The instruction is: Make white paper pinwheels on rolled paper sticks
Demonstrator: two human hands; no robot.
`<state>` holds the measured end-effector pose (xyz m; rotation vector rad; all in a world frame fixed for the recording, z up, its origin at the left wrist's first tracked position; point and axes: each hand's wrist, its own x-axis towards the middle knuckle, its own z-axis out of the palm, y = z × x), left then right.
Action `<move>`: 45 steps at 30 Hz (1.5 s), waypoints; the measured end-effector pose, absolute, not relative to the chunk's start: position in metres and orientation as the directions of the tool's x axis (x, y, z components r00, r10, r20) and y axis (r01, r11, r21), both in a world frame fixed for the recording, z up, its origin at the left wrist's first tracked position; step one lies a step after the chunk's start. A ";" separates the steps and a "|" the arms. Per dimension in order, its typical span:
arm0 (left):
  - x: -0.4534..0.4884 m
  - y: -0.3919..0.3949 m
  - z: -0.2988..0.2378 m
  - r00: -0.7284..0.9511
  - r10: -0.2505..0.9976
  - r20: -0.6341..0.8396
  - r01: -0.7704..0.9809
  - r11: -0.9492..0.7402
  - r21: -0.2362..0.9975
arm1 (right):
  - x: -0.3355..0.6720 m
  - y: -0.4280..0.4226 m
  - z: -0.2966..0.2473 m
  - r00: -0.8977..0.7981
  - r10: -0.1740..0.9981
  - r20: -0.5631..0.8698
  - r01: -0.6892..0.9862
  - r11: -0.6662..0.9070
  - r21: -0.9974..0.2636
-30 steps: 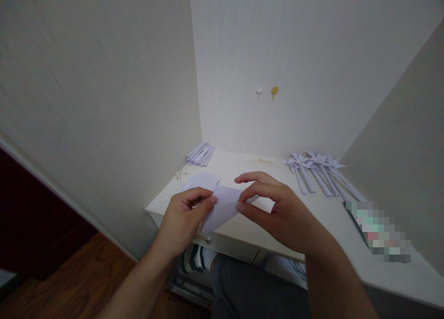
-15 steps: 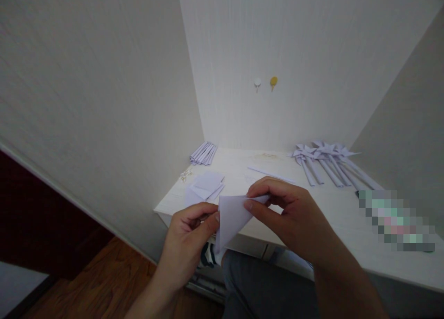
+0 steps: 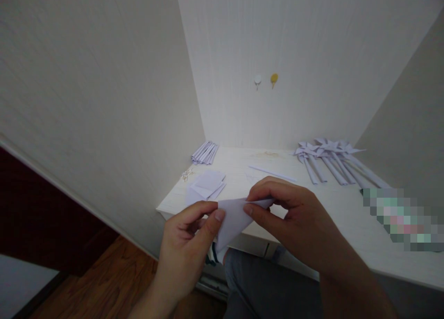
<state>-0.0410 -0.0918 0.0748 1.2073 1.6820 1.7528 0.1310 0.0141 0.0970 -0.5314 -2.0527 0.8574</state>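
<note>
Two hands w/ folded white paper over worktop edge

Nearest: L hand [image 3: 192, 235] & R hand [image 3: 287, 217], apart, w/ folded paper [image 3: 232, 222] pinched btwn thumb & fingers of each. Paper is in the air in front of worktop [image 3: 333, 231], one corner pointing down; R fingers cover its upper R end. Below: a leg in grey trousers [image 3: 267, 282]; wood floor [image 3: 100, 272] to the L.

On worktop, near to far: blurred-out flat item [image 3: 404, 222] on R, contents unreadable; loose paper pcs [image 3: 208, 182], overlapping, just beyond L hand; single paper stick [image 3: 272, 173] lying just past R hand; small pale bits [image 3: 188, 174], too small to ID, near L edge. Farther: bundle of paper sticks [image 3: 205, 153] in back L corner; group of paper pinwheels [image 3: 326, 157] at back R, heads overlapping, sticks toward viewer. On back wall [image 3: 277, 32]: white hook [image 3: 257, 79] & yellow hook [image 3: 274, 78], side by side.

Containers: drawer [image 3: 249, 245] under worktop, front partly hidden by paper & leg; contents not visible.
</note>
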 end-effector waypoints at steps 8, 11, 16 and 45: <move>-0.040 -0.095 0.077 -0.508 0.811 0.290 0.218 -0.204 0.954 | 0.132 0.009 0.104 -0.597 0.634 0.491 0.071 0.651 -0.755; -0.040 -0.095 0.076 -0.512 0.798 0.318 0.246 -0.219 0.944 | 0.132 0.008 0.104 -0.582 0.650 0.488 0.077 0.642 -0.763; -0.041 -0.096 0.073 -0.512 0.790 0.336 0.258 -0.232 0.938 | 0.131 0.008 0.104 -0.567 0.659 0.494 0.061 0.632 -0.773; -0.032 -0.093 0.067 -0.620 0.721 0.308 0.055 -0.351 0.935 | 0.131 0.007 0.099 -0.555 0.771 0.312 -0.192 0.246 -0.950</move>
